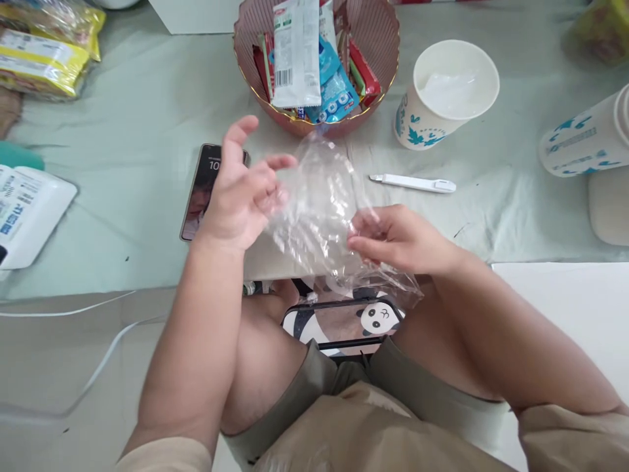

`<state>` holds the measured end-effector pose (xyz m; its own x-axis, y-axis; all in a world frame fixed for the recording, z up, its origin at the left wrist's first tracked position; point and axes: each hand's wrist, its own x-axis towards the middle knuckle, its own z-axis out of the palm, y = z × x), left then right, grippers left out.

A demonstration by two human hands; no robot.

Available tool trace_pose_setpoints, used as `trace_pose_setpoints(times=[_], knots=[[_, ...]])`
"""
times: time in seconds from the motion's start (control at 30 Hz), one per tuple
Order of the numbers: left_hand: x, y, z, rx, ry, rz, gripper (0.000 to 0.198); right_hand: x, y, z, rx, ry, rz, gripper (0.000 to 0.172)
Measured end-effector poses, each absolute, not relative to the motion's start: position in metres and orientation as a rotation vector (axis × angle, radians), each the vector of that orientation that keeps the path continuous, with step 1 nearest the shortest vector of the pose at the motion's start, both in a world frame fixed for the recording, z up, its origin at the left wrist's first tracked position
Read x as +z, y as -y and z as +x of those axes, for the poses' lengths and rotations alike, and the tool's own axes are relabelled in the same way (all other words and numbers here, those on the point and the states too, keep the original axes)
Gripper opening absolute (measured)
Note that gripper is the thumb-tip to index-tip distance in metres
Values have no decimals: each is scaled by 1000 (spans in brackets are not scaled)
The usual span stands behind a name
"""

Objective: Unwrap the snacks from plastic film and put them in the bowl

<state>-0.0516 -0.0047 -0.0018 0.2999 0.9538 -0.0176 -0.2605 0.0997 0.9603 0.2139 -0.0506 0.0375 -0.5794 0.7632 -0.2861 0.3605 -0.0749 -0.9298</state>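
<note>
A crumpled clear plastic bag (327, 210) hangs between my hands over the table's front edge. My right hand (393, 239) pinches its right side between thumb and fingers. At the bag's upper left is my left hand (250, 190), slightly blurred; its thumb and lower fingertips come together at the plastic, while two other fingers stick out. Below that hand, partly covered by it, lies a phone (199, 196) with a lit screen. A white utility knife (415, 183) rests to the right of the bag. Just beyond the bag, a pink ribbed bowl (246, 65) holds several wrapped snacks.
A paper cup (410, 118) with something translucent inside stands right of the bowl. More cups (580, 144) lie at the far right. Yellow packages (42, 62) sit at the upper left, above a white device (44, 210). A panda-patterned case (339, 321) is between my legs.
</note>
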Motion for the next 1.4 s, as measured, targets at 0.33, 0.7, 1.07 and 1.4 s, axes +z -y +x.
trace_pose_setpoints(times=[0.33,0.7,1.07,1.4], knots=[[-10,24,14,1005,-978,1181,88,21,44,210,1472,1244,-1297,42],[-6,30,3,1072,-1039,1468,63,-10,39,223,1130,1343,-1274,51],[-6,33,-2,1245,-1103,1745,41,3,47,222,815,1685,-1168,75],[-2,31,-9,1320,-1269,1923,29,11,50,221,780,1676,-1366,33]])
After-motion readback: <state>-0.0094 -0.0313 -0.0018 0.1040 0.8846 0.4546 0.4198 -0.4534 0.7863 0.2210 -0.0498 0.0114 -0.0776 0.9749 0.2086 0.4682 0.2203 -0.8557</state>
